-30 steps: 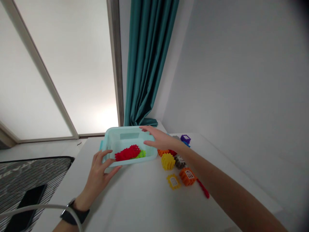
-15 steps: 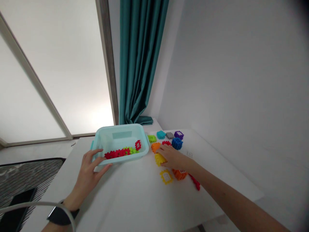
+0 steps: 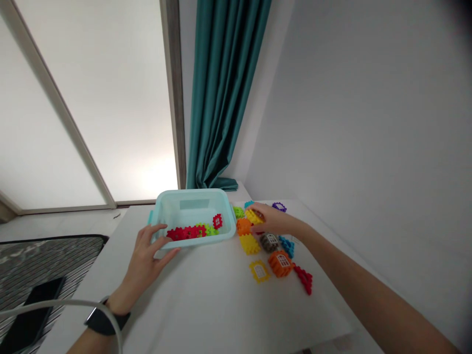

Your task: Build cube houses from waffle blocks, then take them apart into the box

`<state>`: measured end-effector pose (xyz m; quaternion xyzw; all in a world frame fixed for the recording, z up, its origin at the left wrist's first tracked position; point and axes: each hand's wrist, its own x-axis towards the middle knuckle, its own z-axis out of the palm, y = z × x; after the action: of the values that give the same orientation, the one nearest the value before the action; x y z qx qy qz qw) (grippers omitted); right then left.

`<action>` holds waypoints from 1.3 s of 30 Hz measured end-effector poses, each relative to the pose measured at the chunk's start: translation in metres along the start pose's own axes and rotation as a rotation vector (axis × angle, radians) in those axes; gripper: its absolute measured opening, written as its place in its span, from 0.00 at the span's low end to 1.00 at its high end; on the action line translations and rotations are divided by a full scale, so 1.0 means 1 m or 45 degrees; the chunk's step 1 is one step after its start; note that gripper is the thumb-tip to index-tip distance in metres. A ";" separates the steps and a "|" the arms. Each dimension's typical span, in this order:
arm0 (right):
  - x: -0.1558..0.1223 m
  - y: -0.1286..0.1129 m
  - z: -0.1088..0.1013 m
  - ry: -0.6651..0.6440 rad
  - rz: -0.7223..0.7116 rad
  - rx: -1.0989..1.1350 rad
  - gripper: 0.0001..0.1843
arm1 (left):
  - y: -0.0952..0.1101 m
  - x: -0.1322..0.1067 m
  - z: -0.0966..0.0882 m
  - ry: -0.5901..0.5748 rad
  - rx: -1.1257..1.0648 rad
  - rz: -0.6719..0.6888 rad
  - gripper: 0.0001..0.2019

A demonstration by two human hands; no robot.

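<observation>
My left hand (image 3: 147, 258) lies at the near left corner of a pale turquoise plastic tub (image 3: 230, 228), fingers spread and touching its rim. In the tub are red interlocking blocks (image 3: 186, 232), lime green ones and a red window piece (image 3: 217, 221). My right hand (image 3: 271, 219) is closed on a yellow interlocking block (image 3: 253, 217) above the group of blocks right of the tub. Close under it are an orange block (image 3: 244, 226) and another yellow stack (image 3: 250, 244). The fingers partly hide a red piece.
Nearer on the white table (image 3: 206, 295) are a grey window block (image 3: 269, 242), a blue block (image 3: 287, 247), an orange window block (image 3: 280, 263), a yellow frame (image 3: 259, 271) and a red piece (image 3: 304, 279). A purple frame (image 3: 279, 207) lies behind. A pale cable (image 3: 66, 303) crosses the lower left.
My right hand has moved slightly away and up from the nearer yellow stack and now holds a yellow block. The grey window block shows now. My left hand stays at the tub.
</observation>
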<state>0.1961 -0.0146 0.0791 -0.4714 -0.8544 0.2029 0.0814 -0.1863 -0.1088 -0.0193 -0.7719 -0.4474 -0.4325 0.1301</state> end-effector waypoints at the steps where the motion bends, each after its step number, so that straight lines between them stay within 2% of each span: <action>1: 0.006 -0.007 -0.007 0.024 -0.015 0.070 0.28 | 0.001 0.000 -0.001 -0.004 -0.003 -0.002 0.08; 3: 0.022 -0.027 -0.012 0.023 -0.122 0.191 0.29 | 0.002 0.000 -0.001 -0.008 -0.010 -0.006 0.08; 6: 0.049 -0.059 -0.003 0.040 -0.291 0.221 0.28 | 0.002 0.000 -0.002 -0.012 -0.013 -0.011 0.07; 9: 0.067 -0.074 0.007 0.015 -0.356 0.209 0.38 | 0.001 0.000 -0.002 -0.026 -0.007 -0.007 0.07; 11: 0.069 -0.067 0.008 0.016 -0.351 0.232 0.40 | 0.001 0.000 -0.001 -0.028 -0.003 -0.003 0.07; 13: 0.063 -0.049 0.004 0.072 -0.293 0.198 0.32 | 0.001 0.000 -0.001 -0.026 -0.004 -0.001 0.07; 15: 0.052 -0.026 0.002 0.111 -0.206 0.028 0.24 | 0.000 0.001 -0.001 -0.022 -0.007 0.003 0.07; 17: 0.040 -0.005 0.007 0.031 -0.106 -0.246 0.20 | 0.000 0.001 -0.001 -0.017 -0.008 0.013 0.07; 20: 0.029 0.013 0.023 -0.081 -0.023 -0.338 0.18 | -0.002 0.001 -0.001 -0.008 0.000 0.020 0.08; 23: 0.032 0.020 0.038 -0.134 0.056 -0.365 0.22 | -0.004 0.001 -0.001 -0.011 0.009 0.020 0.08; 26: 0.041 0.025 0.045 -0.153 0.093 -0.356 0.21 | -0.005 0.000 -0.002 -0.009 0.013 0.015 0.09; 32: 0.050 0.035 0.048 -0.166 0.132 -0.291 0.24 | -0.003 0.002 -0.004 -0.026 0.006 -0.001 0.10; 39: 0.055 0.040 0.047 -0.179 0.054 -0.193 0.25 | -0.004 0.002 -0.003 -0.029 -0.031 -0.034 0.10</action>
<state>0.1817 0.0377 0.0169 -0.4788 -0.8607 0.1720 -0.0188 -0.1914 -0.1073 -0.0170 -0.7724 -0.4538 -0.4306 0.1099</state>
